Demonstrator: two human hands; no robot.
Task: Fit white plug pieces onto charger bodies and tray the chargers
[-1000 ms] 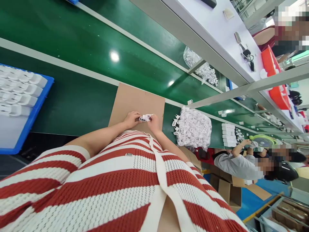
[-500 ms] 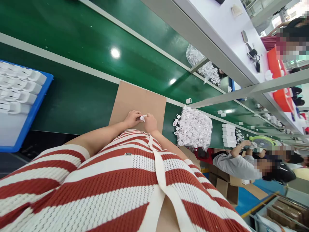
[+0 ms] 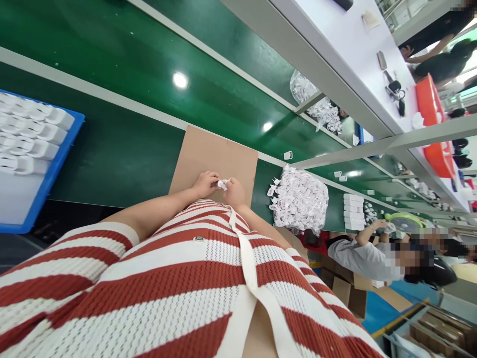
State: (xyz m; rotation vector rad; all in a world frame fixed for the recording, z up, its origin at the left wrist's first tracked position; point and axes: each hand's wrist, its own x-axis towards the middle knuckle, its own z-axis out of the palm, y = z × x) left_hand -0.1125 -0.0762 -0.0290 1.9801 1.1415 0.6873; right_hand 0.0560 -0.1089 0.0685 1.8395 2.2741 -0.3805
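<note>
A small white plastic piece [image 3: 222, 184] is pinched between my two hands, just in front of my body; its exact kind is too small to make out. My left hand [image 3: 206, 184] has its fingers closed at the piece's left side. Thumb and fingers of my right hand [image 3: 234, 193] grip it from the right. Both hands are over a flat brown cardboard sheet [image 3: 212, 151] on the green work surface. To the right of the sheet sits a clear bag heaped with small white plastic parts [image 3: 300, 199], some spilling from its left side.
At the left, a blue tray [image 3: 76, 130] holds rows of white plastic housings [image 3: 33, 144]. A green conveyor belt [image 3: 141, 74] runs behind the cardboard, carrying a white part [image 3: 288, 155]. A metal frame post [image 3: 335, 154] crosses at the right. A co-worker in grey [image 3: 368, 258] sits farther right.
Both hands stay over the cardboard around the white piece, with the right hand's fingers slightly shifted. White parts on the belt have slid a little to the left.
</note>
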